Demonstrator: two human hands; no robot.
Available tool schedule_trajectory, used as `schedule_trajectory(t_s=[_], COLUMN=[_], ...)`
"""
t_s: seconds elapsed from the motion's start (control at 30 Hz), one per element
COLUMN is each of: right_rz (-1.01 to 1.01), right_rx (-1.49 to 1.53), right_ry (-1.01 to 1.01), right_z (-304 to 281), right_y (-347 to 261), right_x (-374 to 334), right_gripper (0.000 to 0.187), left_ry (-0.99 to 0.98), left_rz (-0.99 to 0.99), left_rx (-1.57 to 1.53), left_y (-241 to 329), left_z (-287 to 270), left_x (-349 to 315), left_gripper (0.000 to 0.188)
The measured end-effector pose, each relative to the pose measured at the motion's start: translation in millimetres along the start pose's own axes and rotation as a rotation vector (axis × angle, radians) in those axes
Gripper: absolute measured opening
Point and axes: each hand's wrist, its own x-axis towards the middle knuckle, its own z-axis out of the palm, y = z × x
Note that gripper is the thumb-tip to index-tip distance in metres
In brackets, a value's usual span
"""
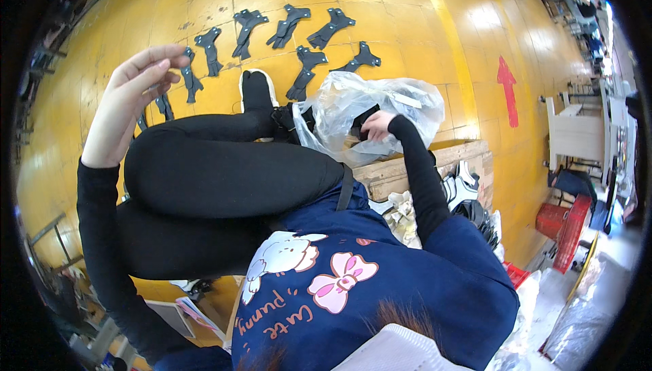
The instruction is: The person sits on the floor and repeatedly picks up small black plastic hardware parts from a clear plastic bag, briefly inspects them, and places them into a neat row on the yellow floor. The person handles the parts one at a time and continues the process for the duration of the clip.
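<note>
Holds the left hand [146, 75] raised over the yellow floor [380, 31], to the left of a bent knee [146, 150], with fingers loosely curled and spread a little from the thumb. Overlaps at the fingertips with a dark forked piece [191, 85] lying on the floor (cannot tell from this angle whether touching it or only in front of it). Has the right hand [378, 126] in the mouth of a clear plastic bag [331, 107], close against something black [364, 119] inside; cannot tell whether pinching it, with the fingertips partly hidden. Farther out, flat and set apart in a loose arc: other dark pieces [250, 31]. Beside the bag, a black shoe [257, 92] with a white edge; just behind it, brown cardboard [384, 177]. Well to the right, on the floor, a red arrow [506, 92].
</note>
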Motion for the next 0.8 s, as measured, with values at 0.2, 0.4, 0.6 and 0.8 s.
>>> schedule_trajectory(t_s=[0.2,0.4,0.6,0.8], right_rz=[-0.207,-0.097,-0.072,0.269], right_rx=[-0.552,-0.799,-0.351,-1.012], right_ry=[0.841,0.667,0.948,1.144], right_z=[-85.7,-96.5,-48.8,2.4], right_y=[-36.7,-57.3,65.5,31.2], right_x=[22.4,10.3,98.1,148.3], right_gripper=[0.060,0.024,0.036,0.031], left_ry=[-0.013,-0.004,-0.082,-0.057], left_rz=[-0.052,-0.066,-0.056,-0.074], left_rx=[0.007,0.040,0.042,0.058], left_y=[-1.0,-4.5,-10.1,-6.4], left_z=[9.9,11.3,13.7,13.8], left_x=[4.8,0.6,15.7,9.4], left_gripper=[0.031,0.031,0.029,0.030])
